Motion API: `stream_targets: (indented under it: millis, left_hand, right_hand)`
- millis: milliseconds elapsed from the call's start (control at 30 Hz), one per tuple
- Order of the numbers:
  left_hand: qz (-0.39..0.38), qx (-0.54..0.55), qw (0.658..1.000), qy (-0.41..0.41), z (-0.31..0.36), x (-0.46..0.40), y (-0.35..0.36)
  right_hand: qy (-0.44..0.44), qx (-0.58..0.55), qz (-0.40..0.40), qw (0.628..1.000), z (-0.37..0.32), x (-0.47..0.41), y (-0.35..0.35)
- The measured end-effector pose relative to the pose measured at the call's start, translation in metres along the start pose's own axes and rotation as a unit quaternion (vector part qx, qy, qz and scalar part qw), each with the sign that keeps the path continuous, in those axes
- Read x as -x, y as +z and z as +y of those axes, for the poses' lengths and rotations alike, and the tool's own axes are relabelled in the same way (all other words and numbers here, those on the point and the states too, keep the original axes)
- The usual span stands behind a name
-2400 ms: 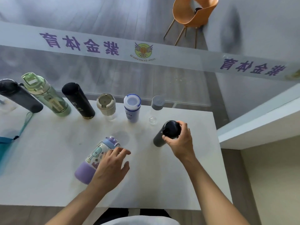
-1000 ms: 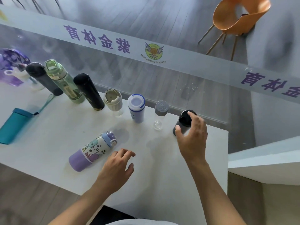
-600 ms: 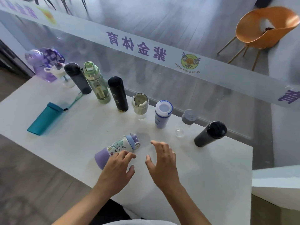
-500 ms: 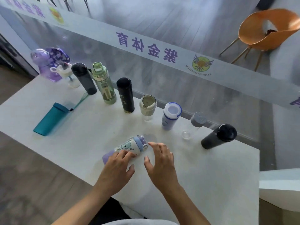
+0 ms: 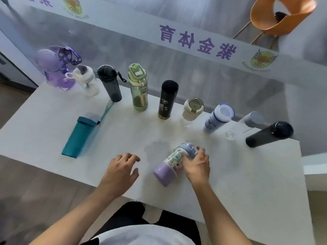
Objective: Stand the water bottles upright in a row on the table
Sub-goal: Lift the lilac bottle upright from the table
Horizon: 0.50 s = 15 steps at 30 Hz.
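Right hand (image 5: pixel 195 165) is wrapped over the cartoon-printed purple bottle (image 5: pixel 170 164), fingers curled around its upper body and blue cap, thumb on the near side, wrist bent down from a forearm that comes in from the lower right. The bottle is tilted, purple base toward the near table edge, cap pointing away; whether the base touches the table (image 5: pixel 247 183) is hard to tell. It sits in the middle of the tabletop, well in front of the row. Left hand (image 5: pixel 120 171) hovers just to the left of it, palm down, fingers loosely spread and a little curled, holding nothing, apart from the bottle. Further left, the teal bottle (image 5: pixel 79 137) lies on its side with its strap trailing toward the row. Along the far edge the upright ones line up: purple jug (image 5: pixel 54 71), white-lidded clear bottle (image 5: pixel 87 80), smoky grey bottle (image 5: pixel 110 84), green bottle (image 5: pixel 138 87), black flask (image 5: pixel 168 99), cream-lidded cup (image 5: pixel 192 110), blue-rimmed white bottle (image 5: pixel 219 118), clear bottle with a grey cap (image 5: pixel 247 123), and the dark bottle (image 5: pixel 269 134) at the right end. Beyond the table, a banner with purple characters (image 5: pixel 197 42) and an orange chair (image 5: pixel 281 16).
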<state>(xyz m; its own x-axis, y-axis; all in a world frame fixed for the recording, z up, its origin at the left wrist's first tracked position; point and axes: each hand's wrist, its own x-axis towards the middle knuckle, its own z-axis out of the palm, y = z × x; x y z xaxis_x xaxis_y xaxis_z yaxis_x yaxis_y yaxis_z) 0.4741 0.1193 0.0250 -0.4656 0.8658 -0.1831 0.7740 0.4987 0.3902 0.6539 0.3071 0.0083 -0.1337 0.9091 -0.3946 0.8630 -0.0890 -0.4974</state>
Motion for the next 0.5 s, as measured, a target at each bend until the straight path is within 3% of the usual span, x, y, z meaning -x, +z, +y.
stream_targets:
  millis: [100,267,367,500]
  left_hand:
    - [-0.007,-0.002,1.000,-0.005,-0.024,-0.002,-0.004]
    - [-0.009,-0.047,0.998,-0.046,-0.061,-0.013,-0.002]
    - [-0.016,-0.082,0.994,-0.077,-0.086,-0.024,-0.009]
    - [0.005,-0.096,0.989,-0.117,-0.118,-0.050,-0.028]
  right_hand:
    - [0.113,-0.011,-0.027,0.993,-0.006,-0.022,0.005]
    - [0.204,-0.129,-0.067,0.968,-0.006,-0.057,0.029]
    - [0.216,-0.177,-0.047,0.959,-0.005,-0.070,0.039]
    - [0.141,-0.157,-0.051,0.976,-0.014,-0.065,0.046]
